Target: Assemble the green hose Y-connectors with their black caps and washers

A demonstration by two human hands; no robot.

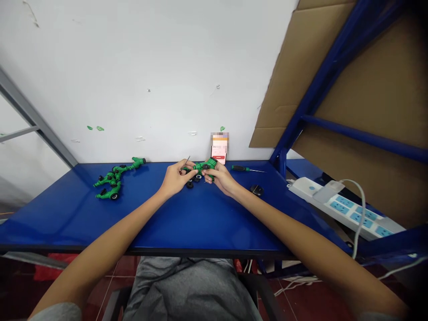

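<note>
In the middle of the table, both my hands grip one green plastic pipe fitting (210, 163) with a black round part on its side. My left hand (177, 177) pinches its left end. A thin dark metal rod (186, 162) sticks up from the same hand. My right hand (223, 177) is wrapped around the right side of the fitting, and its fingers partly hide it. Just beneath the hands lie several small black rings (190, 184). A white-centred ring (199, 177) is among them.
Several similar green fittings (115, 176) lie in a group on the left of the blue table (200, 223). A phone (219, 154) leans on the wall. To the right are a green-handled screwdriver (240, 168), a small black object (257, 190) and a white power strip (344, 207).
</note>
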